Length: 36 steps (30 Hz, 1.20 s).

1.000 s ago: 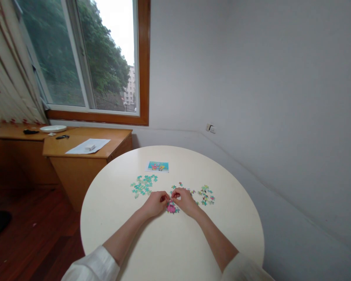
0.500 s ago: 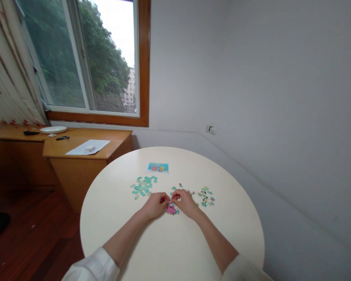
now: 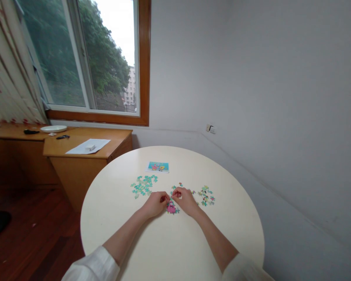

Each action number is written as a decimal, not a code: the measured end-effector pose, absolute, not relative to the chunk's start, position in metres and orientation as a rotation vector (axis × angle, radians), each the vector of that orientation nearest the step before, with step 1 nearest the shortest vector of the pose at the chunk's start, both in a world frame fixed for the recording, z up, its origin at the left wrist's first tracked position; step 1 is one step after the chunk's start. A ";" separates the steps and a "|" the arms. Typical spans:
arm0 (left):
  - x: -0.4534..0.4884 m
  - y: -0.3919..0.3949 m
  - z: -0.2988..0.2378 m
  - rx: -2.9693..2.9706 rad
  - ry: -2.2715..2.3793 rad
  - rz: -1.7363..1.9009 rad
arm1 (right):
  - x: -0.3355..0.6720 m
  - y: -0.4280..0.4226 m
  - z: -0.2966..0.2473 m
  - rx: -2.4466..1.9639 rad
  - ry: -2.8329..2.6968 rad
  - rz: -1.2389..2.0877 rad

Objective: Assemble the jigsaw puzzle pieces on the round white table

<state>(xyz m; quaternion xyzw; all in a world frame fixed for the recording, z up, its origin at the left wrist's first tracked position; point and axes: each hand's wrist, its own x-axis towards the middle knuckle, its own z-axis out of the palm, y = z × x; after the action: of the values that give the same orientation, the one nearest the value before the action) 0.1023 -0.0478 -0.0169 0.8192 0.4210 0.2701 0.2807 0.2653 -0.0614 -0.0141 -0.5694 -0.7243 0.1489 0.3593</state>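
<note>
A partly joined jigsaw puzzle point(image 3: 171, 207), pink in the middle with teal bits at its edge, lies on the round cream table point(image 3: 169, 246). At its upper left, my left hand point(image 3: 156, 203) has its fingers curled together, the tips touching or just over the puzzle. My right hand point(image 3: 185, 200) is pinched closed at the upper right of it, a small gap from the left fingertips. Whatever either pinch holds is hidden or too small to make out. Several loose puzzle pieces point(image 3: 180, 184) lie just beyond the right hand, partly covered by it.
Teal puzzle pieces point(image 3: 144, 186) form a loose pile to the left, and mixed-colour pieces point(image 3: 206, 196) another to the right. A picture card point(image 3: 158, 167) lies farther back. Beyond the table's left edge stands a wooden desk point(image 3: 76, 166) with paper point(image 3: 78, 149) and a white plate point(image 3: 54, 128).
My right fingers have shifted very slightly at the top of the puzzle. The left hand stays almost in place, and the piles are unchanged.
</note>
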 end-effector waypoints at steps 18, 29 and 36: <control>0.102 -0.046 -0.021 2.175 1.118 0.732 | 0.282 -0.056 -0.027 -1.852 -1.941 -0.042; 0.102 -0.048 -0.018 2.170 1.137 0.716 | 0.280 -0.058 -0.020 -1.953 -1.989 0.033; 0.102 -0.047 -0.019 2.158 1.122 0.731 | 0.278 -0.060 -0.017 -1.997 -2.014 -0.009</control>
<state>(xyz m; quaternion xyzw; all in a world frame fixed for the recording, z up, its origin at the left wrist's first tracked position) 0.1021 -0.0469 -0.0194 0.8116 0.4220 0.2748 0.2962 0.2781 -0.0603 -0.0171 -0.6959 -0.7018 -0.0030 0.1521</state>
